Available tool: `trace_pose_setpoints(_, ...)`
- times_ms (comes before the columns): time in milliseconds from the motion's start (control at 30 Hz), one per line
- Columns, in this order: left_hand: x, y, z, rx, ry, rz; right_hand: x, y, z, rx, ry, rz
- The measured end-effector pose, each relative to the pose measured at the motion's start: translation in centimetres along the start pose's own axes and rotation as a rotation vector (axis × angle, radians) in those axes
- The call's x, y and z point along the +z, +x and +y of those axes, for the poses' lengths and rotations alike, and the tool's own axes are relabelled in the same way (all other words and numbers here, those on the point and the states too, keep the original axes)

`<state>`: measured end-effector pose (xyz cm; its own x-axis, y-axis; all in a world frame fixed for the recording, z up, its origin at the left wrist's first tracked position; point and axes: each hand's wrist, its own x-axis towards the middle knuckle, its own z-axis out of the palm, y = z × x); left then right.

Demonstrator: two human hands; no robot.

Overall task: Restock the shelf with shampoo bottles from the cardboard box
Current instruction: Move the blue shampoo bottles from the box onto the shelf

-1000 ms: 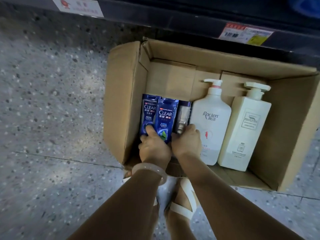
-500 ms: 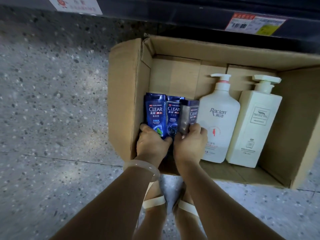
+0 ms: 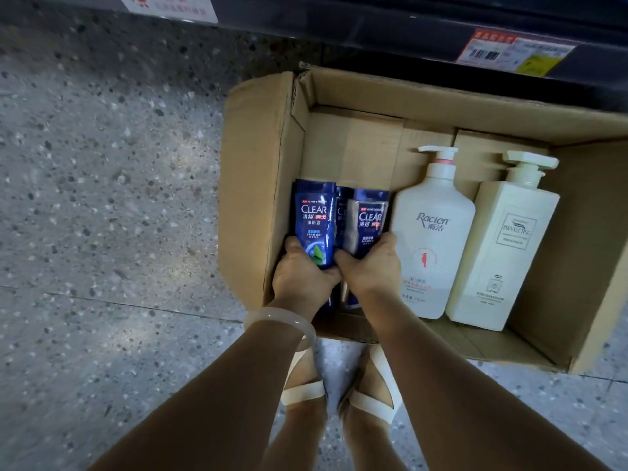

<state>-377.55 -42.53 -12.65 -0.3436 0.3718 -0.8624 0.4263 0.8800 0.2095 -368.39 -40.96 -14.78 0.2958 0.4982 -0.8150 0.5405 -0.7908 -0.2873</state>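
In the head view, the left hand [image 3: 302,277] had its fingers [image 3: 293,242] curled round a blue bottle [image 3: 314,229], and the right hand [image 3: 368,266] gripped another blue bottle [image 3: 368,229], with a third one [image 3: 341,212] squeezed between them. All three were down in the left end of the box [image 3: 258,198], beside two big white bottles [image 3: 433,232] lying in it. The job looked barely begun, since no bottle had reached the dark shelf [image 3: 407,28] above and five were left to move.
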Motion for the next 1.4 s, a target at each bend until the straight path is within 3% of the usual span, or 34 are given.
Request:
trace_pose_setpoints(100,-0.1,-0.7,0.8,-0.006,-0.162,-0.014,-1.8,0.0,-1.0,-0.075,0.082,0.055)
trace_pose_setpoints(233,-1.6,-2.3,3.7,0.11,-0.282,0.03,-5.0,-0.4,-3.2,-0.172,0.179,-0.006)
trace_pose_setpoints(367,-3.9,-5.4,6.7,0.225,-0.276,0.091,-8.9,-2.8,-6.4,-0.253,0.233,-0.052)
trace_pose_setpoints(567,-7.5,-13.3,10.7,0.299,-0.305,0.175,-16.2,-11.3,-10.0,-0.372,0.334,0.007)
trace_pose_setpoints(833,-14.3,-28.5,19.5,0.533,-0.419,0.331,-28.3,-23.8,-14.6,-0.523,0.438,0.096)
trace_pose_setpoints(1033,-19.1,-41.3,25.1,0.731,-0.453,0.377,-37.3,-34.1,-17.5,-0.687,0.533,0.283)
trace_pose_setpoints(1400,-20.9,-66.9,32.1,1.158,-0.354,0.385,-56.3,-52.4,-13.9,-0.864,0.658,0.596)
